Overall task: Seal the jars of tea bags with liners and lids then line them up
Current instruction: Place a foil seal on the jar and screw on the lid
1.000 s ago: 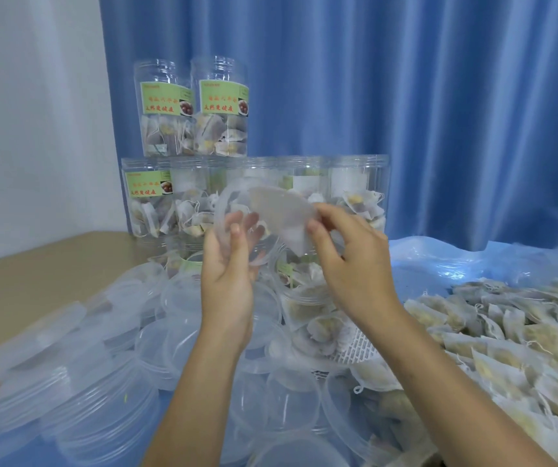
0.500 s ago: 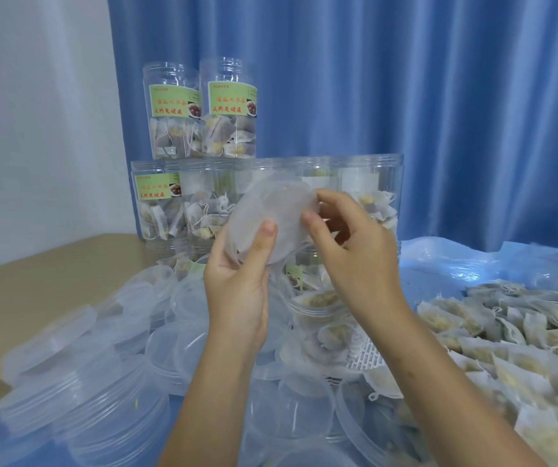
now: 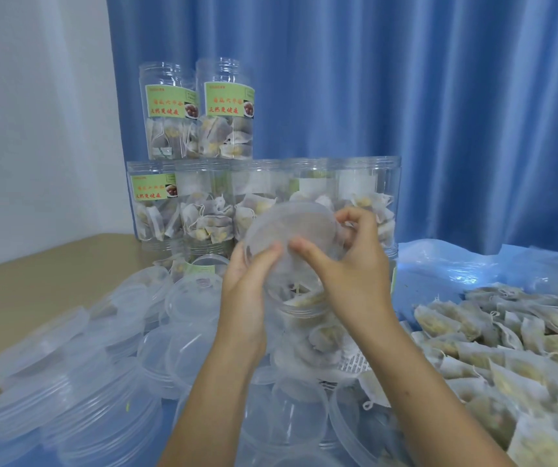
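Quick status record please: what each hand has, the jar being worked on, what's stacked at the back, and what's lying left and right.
left hand: grip on the near edge of the lid
right hand: pinching the lid's right rim
lid: clear, tilted, held above the open jar
open jar: holds tea bags, no lid on it yet
back row: filled jars, side by side against the curtain
top tier: two labelled jars standing on the row
left: loose lids in a heap
right: loose tea bags on blue plastic sheet
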